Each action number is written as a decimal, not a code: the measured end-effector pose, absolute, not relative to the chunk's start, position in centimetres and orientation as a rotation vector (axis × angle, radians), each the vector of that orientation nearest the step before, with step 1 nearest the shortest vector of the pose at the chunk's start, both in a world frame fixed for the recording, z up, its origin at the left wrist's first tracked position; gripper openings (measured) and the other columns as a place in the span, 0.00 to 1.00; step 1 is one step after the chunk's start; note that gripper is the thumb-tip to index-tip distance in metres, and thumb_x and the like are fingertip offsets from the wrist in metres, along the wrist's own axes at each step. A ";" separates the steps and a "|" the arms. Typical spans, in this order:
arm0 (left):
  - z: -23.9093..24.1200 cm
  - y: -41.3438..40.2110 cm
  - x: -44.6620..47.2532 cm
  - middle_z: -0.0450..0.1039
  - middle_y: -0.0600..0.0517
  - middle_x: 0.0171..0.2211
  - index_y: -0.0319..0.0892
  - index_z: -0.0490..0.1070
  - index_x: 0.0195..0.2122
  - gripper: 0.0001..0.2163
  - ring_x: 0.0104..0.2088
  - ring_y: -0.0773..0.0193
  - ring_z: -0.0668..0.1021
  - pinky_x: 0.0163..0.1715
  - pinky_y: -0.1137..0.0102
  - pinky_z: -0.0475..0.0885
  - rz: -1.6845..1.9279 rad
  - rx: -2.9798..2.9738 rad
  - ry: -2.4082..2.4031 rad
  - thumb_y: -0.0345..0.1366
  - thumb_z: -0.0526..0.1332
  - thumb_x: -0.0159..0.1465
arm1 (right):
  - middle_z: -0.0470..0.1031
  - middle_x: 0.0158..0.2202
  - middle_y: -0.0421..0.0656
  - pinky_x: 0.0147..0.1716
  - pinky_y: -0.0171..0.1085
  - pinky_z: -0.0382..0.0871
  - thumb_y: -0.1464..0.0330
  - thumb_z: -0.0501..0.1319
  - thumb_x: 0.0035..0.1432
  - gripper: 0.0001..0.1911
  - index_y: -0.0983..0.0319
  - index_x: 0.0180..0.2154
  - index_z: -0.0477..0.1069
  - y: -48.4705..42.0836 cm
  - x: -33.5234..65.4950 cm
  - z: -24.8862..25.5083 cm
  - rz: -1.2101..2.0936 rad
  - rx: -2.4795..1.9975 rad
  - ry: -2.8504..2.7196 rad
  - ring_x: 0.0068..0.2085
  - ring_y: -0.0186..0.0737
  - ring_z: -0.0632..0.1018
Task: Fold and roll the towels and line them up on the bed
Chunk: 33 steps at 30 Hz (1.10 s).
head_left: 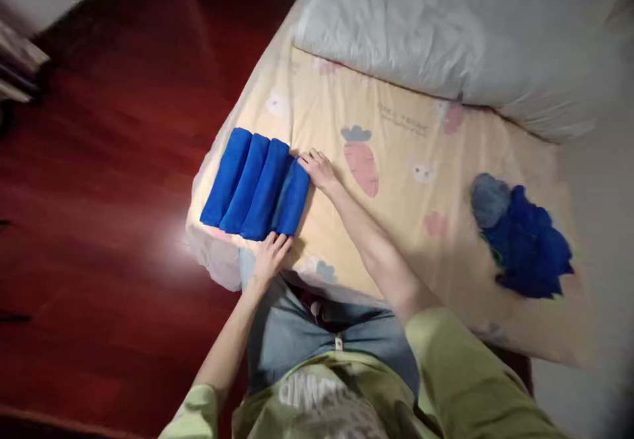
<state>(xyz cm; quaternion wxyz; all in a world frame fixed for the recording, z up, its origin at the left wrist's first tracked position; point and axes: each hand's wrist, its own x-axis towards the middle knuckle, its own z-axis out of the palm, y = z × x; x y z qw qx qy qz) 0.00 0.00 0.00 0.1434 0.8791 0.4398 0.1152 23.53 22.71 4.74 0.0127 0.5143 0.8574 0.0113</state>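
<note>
Closest in: pale green shirt (317, 406) and grey-blue jeans (292, 333), pressed up against the corner of the bed.

Far left, dark red wooden floor (99, 195), glossy, with a bright patch of glare near the bed corner.

Next, on the corner of the carrot-print sheet (396, 129): row of rolled blue towels (247, 185), four side by side, touching along their lengths, the leftmost close to the drop of the mattress edge.

Left hand (271, 249) at the near end of the rightmost roll (294, 198), fingers laid flat against it, not closed round anything. Right hand (319, 169) at the far end of the same roll, fingertips resting on top, palm open, nothing gripped. Roll merely steadied between the two hands and set snug against its neighbour.

Further right, well apart from the row: loose heap of blue cloths (528, 247) with a grey cloth (489, 200) bunched at its upper left. Behind, rumpled white duvet (421, 23).

Risks, as a judgement: light flat contact only, so likely unrolling of the rightmost roll on a soft, giving surface; any sideways shove toward the left liable to crowd the row and tip the outermost roll off the corner onto the floor; knees against the mattress apt to jolt the lot.
</note>
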 end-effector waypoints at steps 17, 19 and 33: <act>3.5 -1.5 2.0 0.74 0.39 0.46 0.39 0.74 0.54 0.14 0.46 0.46 0.73 0.47 0.54 0.68 0.343 2.504 1.589 0.31 0.54 0.71 | 0.52 0.77 0.52 0.75 0.49 0.55 0.76 0.51 0.68 0.34 0.64 0.74 0.55 1.0 21.8 4.4 -1.038 2.426 2.746 0.76 0.44 0.56; 4.4 -2.8 2.6 0.74 0.37 0.51 0.39 0.73 0.58 0.16 0.49 0.44 0.73 0.47 0.53 0.67 0.351 2.533 1.634 0.31 0.55 0.70 | 0.60 0.73 0.51 0.72 0.48 0.60 0.69 0.56 0.70 0.30 0.61 0.70 0.61 -6.6 22.3 4.1 -1.151 2.627 2.665 0.74 0.45 0.62; 4.9 -8.6 26.8 0.77 0.46 0.38 0.43 0.71 0.38 0.06 0.44 0.53 0.77 0.45 0.61 0.68 0.364 2.626 0.683 0.33 0.56 0.71 | 0.64 0.15 0.32 0.15 0.31 0.53 0.53 0.66 0.45 0.26 0.64 0.42 0.73 -31.2 40.3 2.8 -1.067 4.341 -0.131 0.16 0.34 0.63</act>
